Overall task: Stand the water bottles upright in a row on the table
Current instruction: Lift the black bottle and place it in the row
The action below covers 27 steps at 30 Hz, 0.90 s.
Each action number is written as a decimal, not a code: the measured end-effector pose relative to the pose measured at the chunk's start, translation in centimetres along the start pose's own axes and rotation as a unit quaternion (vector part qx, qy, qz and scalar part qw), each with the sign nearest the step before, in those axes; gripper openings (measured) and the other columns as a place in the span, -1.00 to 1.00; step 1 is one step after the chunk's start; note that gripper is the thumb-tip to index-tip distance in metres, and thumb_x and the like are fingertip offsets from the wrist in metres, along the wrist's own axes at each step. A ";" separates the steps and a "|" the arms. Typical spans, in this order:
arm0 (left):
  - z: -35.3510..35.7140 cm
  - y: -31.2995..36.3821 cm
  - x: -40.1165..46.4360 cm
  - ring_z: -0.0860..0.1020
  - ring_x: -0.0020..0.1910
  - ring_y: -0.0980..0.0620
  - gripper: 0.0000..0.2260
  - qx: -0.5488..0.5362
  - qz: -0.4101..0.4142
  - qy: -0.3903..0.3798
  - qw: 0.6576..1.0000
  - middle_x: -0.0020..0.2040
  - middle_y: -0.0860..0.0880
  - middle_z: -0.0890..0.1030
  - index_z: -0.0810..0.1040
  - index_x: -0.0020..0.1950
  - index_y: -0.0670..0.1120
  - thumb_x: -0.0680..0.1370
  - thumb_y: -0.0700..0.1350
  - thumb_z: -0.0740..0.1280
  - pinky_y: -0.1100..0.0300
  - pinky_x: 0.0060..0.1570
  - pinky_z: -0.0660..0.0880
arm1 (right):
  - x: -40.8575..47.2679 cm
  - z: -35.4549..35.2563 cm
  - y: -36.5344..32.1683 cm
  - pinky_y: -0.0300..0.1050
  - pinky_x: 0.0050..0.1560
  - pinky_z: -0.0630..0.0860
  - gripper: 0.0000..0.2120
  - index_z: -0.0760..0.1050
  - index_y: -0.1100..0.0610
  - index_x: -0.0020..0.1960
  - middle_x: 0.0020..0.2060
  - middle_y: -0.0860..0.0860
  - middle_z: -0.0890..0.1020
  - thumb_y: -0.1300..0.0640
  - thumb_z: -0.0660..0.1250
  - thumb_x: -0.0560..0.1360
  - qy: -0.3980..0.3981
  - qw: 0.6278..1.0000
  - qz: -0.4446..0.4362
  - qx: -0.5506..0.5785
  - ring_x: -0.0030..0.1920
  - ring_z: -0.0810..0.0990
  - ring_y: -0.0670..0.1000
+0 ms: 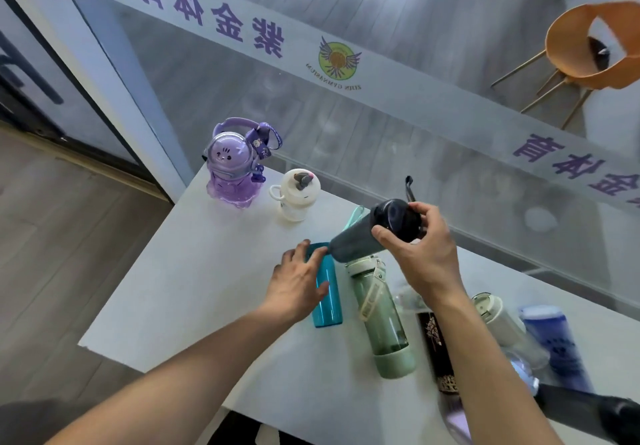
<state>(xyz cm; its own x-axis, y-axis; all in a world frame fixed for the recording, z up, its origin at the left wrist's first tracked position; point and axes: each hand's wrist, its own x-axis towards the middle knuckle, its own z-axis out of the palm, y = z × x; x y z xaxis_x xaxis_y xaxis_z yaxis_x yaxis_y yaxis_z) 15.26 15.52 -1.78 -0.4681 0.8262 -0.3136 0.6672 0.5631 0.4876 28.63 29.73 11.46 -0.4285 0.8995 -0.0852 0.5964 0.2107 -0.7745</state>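
Note:
My right hand grips a dark grey bottle near its black lid and holds it tilted above the white table. My left hand rests on a teal bottle that lies on the table, its fingers wrapped over the bottle's upper end. A green bottle lies beside the teal one. At the table's far end a purple astronaut-shaped bottle and a small white bottle stand upright side by side.
To the right lie more bottles: a dark patterned one, a cream one, a blue one and a black one. A glass wall with purple lettering runs behind the table. An orange chair stands beyond it.

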 end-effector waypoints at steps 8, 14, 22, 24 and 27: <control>3.1 1.0 2.6 -0.06 0.54 -0.20 -0.27 0.048 -0.025 -0.054 0.997 0.59 0.01 -0.14 0.08 0.51 0.26 0.45 0.16 0.41 -0.15 0.30 0.42 | 3.0 0.0 2.0 -0.27 0.05 0.44 -0.40 0.45 -0.03 0.26 0.09 -0.02 0.51 -0.10 0.60 0.31 0.013 0.999 -0.021 -0.027 0.10 0.53 -0.01; 2.9 -2.2 -0.5 -0.18 0.58 -0.11 -0.26 0.045 -0.038 -0.062 0.996 0.59 0.16 -0.27 0.09 0.48 0.32 0.42 0.12 0.43 -0.12 0.24 0.50 | 5.3 2.4 1.0 -0.55 -0.09 0.30 -0.37 0.46 -0.04 0.30 0.11 -0.02 0.47 -0.13 0.58 0.30 0.001 0.999 -0.039 -0.035 0.04 0.51 -0.08; 2.2 -4.6 -4.3 -0.16 0.59 -0.07 -0.30 0.059 -0.041 -0.050 0.996 0.59 0.19 -0.29 0.12 0.48 0.34 0.41 0.12 0.37 0.01 0.13 0.57 | 6.7 5.3 0.0 -0.33 0.05 0.36 -0.35 0.46 -0.03 0.32 0.09 -0.02 0.45 -0.14 0.56 0.29 0.007 0.997 -0.061 -0.044 -0.04 0.49 -0.09; 2.2 -4.7 -4.8 -0.16 0.59 -0.07 -0.30 0.060 -0.044 -0.050 0.996 0.59 0.19 -0.29 0.12 0.48 0.34 0.41 0.12 0.37 0.03 0.10 0.58 | 6.9 5.9 0.4 -0.41 -0.04 0.33 -0.35 0.46 -0.03 0.32 0.09 -0.01 0.46 -0.13 0.56 0.30 0.004 0.997 -0.056 -0.050 -0.10 0.47 -0.13; 2.1 -4.9 -5.4 -0.17 0.59 -0.07 -0.30 0.058 -0.052 -0.047 0.996 0.59 0.19 -0.29 0.12 0.47 0.35 0.42 0.11 0.37 0.02 0.10 0.59 | 6.7 6.8 1.3 -0.30 0.04 0.36 -0.33 0.44 0.01 0.35 0.12 0.01 0.46 -0.08 0.59 0.32 -0.004 0.997 -0.053 -0.050 -0.03 0.48 -0.07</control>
<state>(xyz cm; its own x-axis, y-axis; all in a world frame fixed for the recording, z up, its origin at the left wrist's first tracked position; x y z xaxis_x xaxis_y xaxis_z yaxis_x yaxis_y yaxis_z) 15.73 8.35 -4.18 -0.4847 0.7590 -0.4348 0.6831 0.6389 0.3538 21.93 33.43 5.59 -0.4977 0.8673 -0.0106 0.6116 0.3422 -0.7134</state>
